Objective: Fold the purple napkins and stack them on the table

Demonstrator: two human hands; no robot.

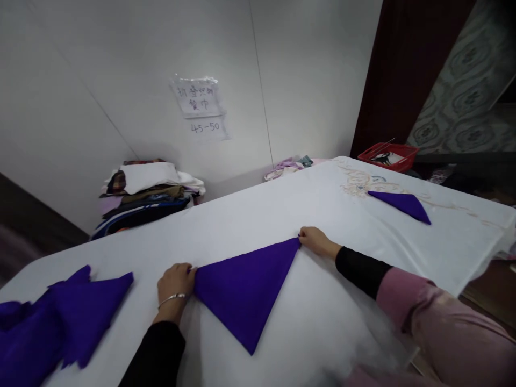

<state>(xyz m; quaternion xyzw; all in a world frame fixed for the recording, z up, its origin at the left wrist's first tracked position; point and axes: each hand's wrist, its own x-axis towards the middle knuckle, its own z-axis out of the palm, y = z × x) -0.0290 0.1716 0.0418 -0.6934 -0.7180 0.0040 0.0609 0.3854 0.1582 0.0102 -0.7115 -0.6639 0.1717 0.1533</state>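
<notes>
A purple cloth napkin [248, 290], folded into a triangle, is spread on the white-covered table with one point toward me. Its upper left corner is pinched by my left hand [175, 285], which wears a silver bangle. My right hand [316, 240] grips the upper right corner, its fingers closed. Between the two hands the long folded edge runs fairly straight. To the left lies a loose heap of purple cloths [60, 322]. Farther right, a smaller folded purple napkin [401, 204] rests near the embroidery.
A white tablecloth [242, 226] covers the table. Behind its far edge stand a pile of folded clothes [149, 191] and some pink fabric [286, 167]. A red basket [389, 156] sits beyond the far right corner. A handwritten paper sign [201, 107] hangs on the wall.
</notes>
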